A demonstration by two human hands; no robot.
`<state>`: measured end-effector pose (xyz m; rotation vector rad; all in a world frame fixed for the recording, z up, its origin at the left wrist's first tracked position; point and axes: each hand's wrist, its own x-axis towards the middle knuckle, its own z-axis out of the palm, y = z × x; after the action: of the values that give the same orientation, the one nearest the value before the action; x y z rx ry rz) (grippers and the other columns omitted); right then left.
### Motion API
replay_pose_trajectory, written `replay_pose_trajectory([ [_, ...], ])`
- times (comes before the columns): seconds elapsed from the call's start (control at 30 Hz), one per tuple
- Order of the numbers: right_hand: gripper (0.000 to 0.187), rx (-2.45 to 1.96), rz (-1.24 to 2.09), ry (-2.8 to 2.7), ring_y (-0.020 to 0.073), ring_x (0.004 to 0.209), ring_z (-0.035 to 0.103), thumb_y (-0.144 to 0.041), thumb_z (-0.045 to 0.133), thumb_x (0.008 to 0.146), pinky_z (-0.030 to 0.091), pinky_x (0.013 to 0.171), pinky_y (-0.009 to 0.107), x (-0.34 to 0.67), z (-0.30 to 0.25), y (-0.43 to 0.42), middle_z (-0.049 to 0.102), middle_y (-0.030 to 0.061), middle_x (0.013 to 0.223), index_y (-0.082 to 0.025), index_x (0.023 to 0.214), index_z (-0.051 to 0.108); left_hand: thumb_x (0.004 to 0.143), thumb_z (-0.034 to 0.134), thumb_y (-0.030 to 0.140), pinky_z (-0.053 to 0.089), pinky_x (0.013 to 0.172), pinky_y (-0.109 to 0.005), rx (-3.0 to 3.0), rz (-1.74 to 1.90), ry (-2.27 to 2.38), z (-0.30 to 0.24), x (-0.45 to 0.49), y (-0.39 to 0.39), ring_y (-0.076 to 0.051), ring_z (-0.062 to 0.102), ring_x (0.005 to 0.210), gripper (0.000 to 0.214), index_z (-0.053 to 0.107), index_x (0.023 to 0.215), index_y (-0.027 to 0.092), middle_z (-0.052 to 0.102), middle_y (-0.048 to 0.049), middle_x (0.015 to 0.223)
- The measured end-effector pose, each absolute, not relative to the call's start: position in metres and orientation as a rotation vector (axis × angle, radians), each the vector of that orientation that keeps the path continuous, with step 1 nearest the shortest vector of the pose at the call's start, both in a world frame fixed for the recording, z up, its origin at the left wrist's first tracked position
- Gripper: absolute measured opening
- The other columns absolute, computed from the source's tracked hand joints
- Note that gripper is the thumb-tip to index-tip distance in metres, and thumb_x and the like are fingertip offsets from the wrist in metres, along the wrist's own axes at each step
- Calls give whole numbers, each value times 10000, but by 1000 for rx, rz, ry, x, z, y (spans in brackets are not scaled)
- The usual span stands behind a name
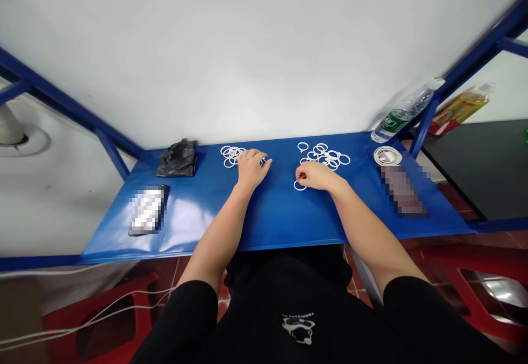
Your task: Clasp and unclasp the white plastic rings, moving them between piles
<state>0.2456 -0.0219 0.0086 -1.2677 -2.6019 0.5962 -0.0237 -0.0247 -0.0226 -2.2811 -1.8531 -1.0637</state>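
Two groups of thin white rings, some with a small nub like curtain rings, lie on the blue tabletop. Over the right edge of the left group of rings rests my left hand, thumb and fingers apart; a ring shows between its thumb and forefinger. My right hand is closed in a pinch at the near side of the right group of rings. One white ring shows under the pinched fingertips and appears gripped at its upper edge, which the fingers partly hide.
On the left are a crumpled black plastic bag and a blurred-out phone. On the right stand a water bottle, a coiled white cable and a blurred-out dark flat object. Blue frame bars flank the table; a white wall rises behind.
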Motion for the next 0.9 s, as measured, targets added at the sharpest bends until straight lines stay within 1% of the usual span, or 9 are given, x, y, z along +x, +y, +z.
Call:
replay_pose_trajectory([
  [0.07, 89, -1156, 591, -2606, 154, 712, 587, -172, 677, 868, 392, 642, 284, 240, 7, -26, 678, 33, 937, -230, 825, 730, 1018, 651, 369, 452, 958, -459, -2433, -1061, -1699, -21, -18, -27, -284, 658, 1014, 204, 765, 998, 201, 755, -111, 1056],
  [0.13, 94, -1057, 620, -2580, 163, 782, 601, -209, 623, 938, 422, 704, 282, 236, 7, -28, 658, 42, 1003, -227, 908, 710, 1079, 534, 353, 478, 901, -411, -2662, -974, -1496, -19, -12, -31, -237, 667, 915, 304, 747, 936, 190, 755, -92, 967],
  [0.23, 112, -1029, 651, -2501, 184, 852, 612, -234, 557, 997, 432, 767, 295, 234, 8, -28, 663, 37, 991, -226, 980, 667, 1121, 424, 362, 488, 830, -369, -2905, -830, -1267, -18, -1, -38, -203, 658, 821, 415, 721, 892, 182, 745, -74, 896],
  [0.33, 98, -1041, 658, -2403, 187, 847, 611, -237, 556, 997, 425, 778, 304, 232, 10, -27, 686, 25, 950, -223, 974, 651, 1122, 428, 387, 493, 810, -358, -2949, -833, -1237, -18, 6, -43, -200, 663, 814, 407, 714, 917, 184, 748, -70, 893],
  [0.43, 93, -1010, 706, -2299, 175, 816, 616, -257, 585, 981, 434, 764, 302, 229, 10, -28, 704, 26, 958, -219, 975, 671, 1098, 479, 358, 502, 824, -362, -2937, -861, -1265, -19, 8, -44, -206, 672, 831, 325, 710, 941, 192, 746, -64, 888],
  [0.53, 117, -994, 775, -2208, 165, 761, 622, -279, 599, 967, 445, 728, 296, 224, 6, -31, 716, 20, 921, -218, 1006, 691, 1048, 542, 304, 502, 799, -359, -2947, -834, -1261, -22, 8, -43, -213, 674, 828, 239, 693, 902, 189, 737, -65, 868],
  [0.67, 179, -994, 858, -2151, 157, 700, 628, -306, 619, 944, 449, 680, 284, 222, 1, -32, 706, -7, 817, -221, 1072, 710, 1031, 525, 258, 491, 776, -358, -2916, -831, -1279, -23, 8, -42, -210, 669, 798, 239, 682, 863, 193, 730, -61, 838],
  [0.8, 144, -1010, 857, -2126, 156, 675, 618, -256, 610, 887, 444, 665, 280, 223, 1, -30, 697, -16, 742, -215, 948, 734, 1050, 504, 274, 483, 786, -365, -2891, -843, -1276, -21, 9, -43, -208, 671, 802, 261, 686, 878, 200, 736, -59, 856],
  [0.9, 153, -1032, 868, -2092, 156, 661, 616, -211, 605, 833, 451, 663, 281, 223, 2, -30, 701, -16, 721, -209, 896, 744, 1053, 509, 276, 473, 786, -368, -2900, -809, -1266, -19, 10, -43, -212, 676, 818, 254, 683, 884, 199, 736, -58, 865],
])
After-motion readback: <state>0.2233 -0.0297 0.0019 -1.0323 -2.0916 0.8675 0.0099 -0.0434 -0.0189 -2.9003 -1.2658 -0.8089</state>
